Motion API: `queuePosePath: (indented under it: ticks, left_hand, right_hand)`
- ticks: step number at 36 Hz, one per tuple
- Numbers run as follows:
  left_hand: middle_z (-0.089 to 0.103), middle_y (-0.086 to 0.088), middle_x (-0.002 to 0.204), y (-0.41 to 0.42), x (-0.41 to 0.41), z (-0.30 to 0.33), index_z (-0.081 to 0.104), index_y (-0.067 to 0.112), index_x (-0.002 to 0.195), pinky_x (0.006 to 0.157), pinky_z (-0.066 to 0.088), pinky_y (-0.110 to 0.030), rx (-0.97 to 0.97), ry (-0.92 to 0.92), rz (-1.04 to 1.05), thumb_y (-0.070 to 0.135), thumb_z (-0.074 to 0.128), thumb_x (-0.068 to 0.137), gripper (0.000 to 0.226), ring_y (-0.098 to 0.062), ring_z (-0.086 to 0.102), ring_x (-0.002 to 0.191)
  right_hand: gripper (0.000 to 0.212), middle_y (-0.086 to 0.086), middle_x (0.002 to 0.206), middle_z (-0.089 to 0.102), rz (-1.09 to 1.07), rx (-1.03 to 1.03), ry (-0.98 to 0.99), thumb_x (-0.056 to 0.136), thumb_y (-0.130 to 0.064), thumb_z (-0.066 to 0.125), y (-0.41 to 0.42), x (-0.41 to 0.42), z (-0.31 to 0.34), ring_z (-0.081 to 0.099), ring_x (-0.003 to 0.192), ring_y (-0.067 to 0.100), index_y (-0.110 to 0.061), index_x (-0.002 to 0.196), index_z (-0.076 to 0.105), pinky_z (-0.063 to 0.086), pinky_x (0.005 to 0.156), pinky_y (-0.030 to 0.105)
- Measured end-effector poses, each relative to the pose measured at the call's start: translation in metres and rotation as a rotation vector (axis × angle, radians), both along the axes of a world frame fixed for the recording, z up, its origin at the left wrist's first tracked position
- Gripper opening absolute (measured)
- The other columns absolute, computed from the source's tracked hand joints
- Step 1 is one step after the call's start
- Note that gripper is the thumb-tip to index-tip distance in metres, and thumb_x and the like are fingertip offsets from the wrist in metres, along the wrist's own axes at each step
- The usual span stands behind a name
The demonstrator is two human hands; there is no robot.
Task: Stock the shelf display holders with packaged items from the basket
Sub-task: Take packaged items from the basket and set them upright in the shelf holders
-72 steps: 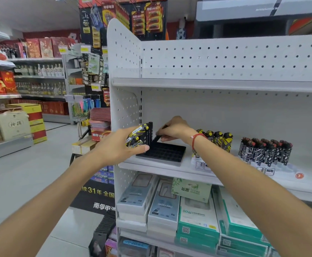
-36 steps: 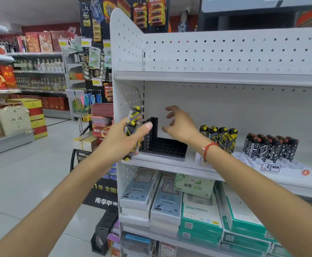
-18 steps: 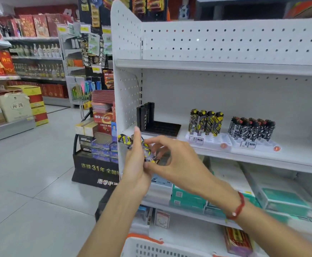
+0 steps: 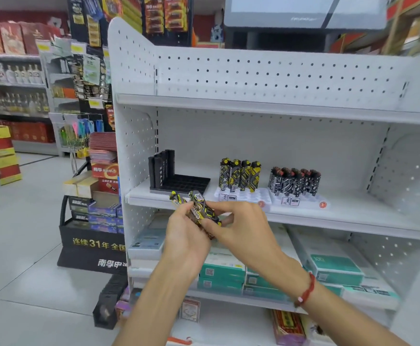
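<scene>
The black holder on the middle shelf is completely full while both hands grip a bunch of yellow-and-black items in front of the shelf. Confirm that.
Not quite. The head view shows the black holder mostly empty, with only a few black items standing at its left edge. The rest holds: the left hand and right hand grip the yellow-and-black items.

Retail shop, convenience or supermarket type. White metal shelf unit (image 4: 266,106) with pegboard back fills 12 to 3 o'clock. Its middle shelf carries a black slotted holder (image 4: 179,182) and two white display trays (image 4: 243,198) of small upright packaged items, with price labels on the tray fronts. Boxed goods (image 4: 336,267) stacked on the shelf below. At 11 o'clock, a black battery display stand (image 4: 91,240) with hanging blister packs and printed Chinese text on its base. At 9 to 10 o'clock, aisle shelving with rows of bottles (image 4: 14,73) and red gift boxes (image 4: 6,37), plus stacked yellow-and-red cartons (image 4: 1,153). Pale tiled floor (image 4: 24,245).
</scene>
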State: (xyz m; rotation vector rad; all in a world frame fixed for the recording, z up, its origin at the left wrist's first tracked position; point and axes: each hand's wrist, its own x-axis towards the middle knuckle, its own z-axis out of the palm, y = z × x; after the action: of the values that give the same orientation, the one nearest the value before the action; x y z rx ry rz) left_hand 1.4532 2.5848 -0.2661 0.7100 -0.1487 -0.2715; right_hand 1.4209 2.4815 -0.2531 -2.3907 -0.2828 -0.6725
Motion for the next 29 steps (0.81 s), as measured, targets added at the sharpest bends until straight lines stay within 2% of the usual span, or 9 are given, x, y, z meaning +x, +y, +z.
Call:
queuePosePath:
  ticks: [3,6,8,11,14,17,21,26,29]
  left_hand:
    - [0.066,-0.021,0.098,-0.008,-0.001,-0.003,0.055,-0.001,0.110,0.080,0.050,-0.038,0.069,0.012,0.043,0.023,0.028,0.103,0.036,-0.025,0.068,0.080]
    - [0.058,-0.025,0.118,-0.014,-0.001,-0.007,0.048,-0.006,0.130,0.097,0.043,-0.042,0.114,0.016,0.108,0.024,0.035,0.102,0.043,-0.030,0.057,0.103]
    - [0.057,-0.027,0.122,-0.017,-0.001,-0.009,0.049,-0.008,0.129,0.102,0.040,-0.044,0.128,0.015,0.121,0.024,0.039,0.101,0.044,-0.035,0.056,0.110]
    - [0.049,-0.035,0.130,-0.019,-0.002,-0.010,0.046,-0.012,0.128,0.107,0.037,-0.050,0.125,0.010,0.140,0.022,0.042,0.100,0.044,-0.044,0.049,0.123]
    - [0.058,-0.032,0.121,-0.019,0.002,-0.012,0.050,-0.011,0.124,0.095,0.048,-0.043,0.138,-0.017,0.207,0.021,0.039,0.102,0.041,-0.037,0.059,0.111]
    - [0.065,-0.013,0.115,-0.014,0.006,-0.012,0.057,0.000,0.117,0.079,0.053,-0.032,0.130,-0.048,0.245,0.021,0.036,0.103,0.033,-0.020,0.063,0.098]
    - [0.063,-0.003,0.115,-0.003,0.010,-0.010,0.052,0.003,0.119,0.071,0.058,-0.025,0.216,-0.071,0.346,0.022,0.035,0.103,0.031,-0.011,0.061,0.090]
    - [0.065,0.008,0.102,0.008,0.012,-0.008,0.054,0.014,0.103,0.071,0.055,-0.025,0.280,-0.109,0.372,0.021,0.036,0.103,0.019,0.001,0.064,0.074]
    - [0.065,0.005,0.108,0.011,0.013,-0.006,0.052,0.010,0.114,0.064,0.058,-0.020,0.264,-0.102,0.360,0.020,0.036,0.103,0.022,-0.003,0.063,0.086]
  right_hand:
    - [0.027,-0.012,0.086,0.073,-0.003,0.072,0.036,0.081,-0.028,0.072,-0.007,0.000,0.001,0.070,0.072,0.009,-0.035,0.107,0.071,0.050,0.081,0.017]
    - [0.031,-0.014,0.085,0.072,-0.038,0.090,0.015,0.078,-0.029,0.074,-0.010,-0.002,0.000,0.069,0.069,0.005,-0.033,0.108,0.071,0.054,0.082,0.028]
    - [0.032,-0.021,0.076,0.068,-0.062,0.128,0.010,0.078,-0.029,0.076,-0.010,-0.005,-0.001,0.067,0.063,-0.001,-0.033,0.109,0.070,0.053,0.085,0.029]
    - [0.032,-0.025,0.067,0.066,-0.040,0.172,0.020,0.077,-0.028,0.076,-0.015,-0.004,-0.001,0.065,0.058,-0.002,-0.035,0.108,0.070,0.044,0.099,0.045]
    - [0.030,-0.019,0.077,0.068,0.003,0.228,0.044,0.081,-0.024,0.073,-0.020,-0.005,0.002,0.067,0.067,0.001,-0.034,0.109,0.069,0.051,0.084,0.031]
    - [0.022,-0.016,0.086,0.068,0.000,0.196,0.008,0.086,-0.020,0.066,-0.030,-0.010,0.017,0.065,0.076,0.000,-0.039,0.098,0.065,0.054,0.070,0.020]
    - [0.013,-0.001,0.083,0.069,-0.122,0.022,-0.003,0.092,-0.019,0.056,-0.061,-0.003,0.053,0.066,0.074,0.024,-0.024,0.100,0.066,0.055,0.072,0.038]
    - [0.014,-0.001,0.076,0.062,-0.226,-0.294,0.077,0.094,-0.032,0.053,-0.087,0.029,0.080,0.057,0.071,0.021,-0.021,0.097,0.060,0.042,0.065,0.030]
    - [0.026,0.007,0.095,0.064,-0.235,-0.394,0.095,0.092,-0.035,0.058,-0.090,0.045,0.083,0.059,0.083,0.022,-0.013,0.107,0.054,0.044,0.070,0.031]
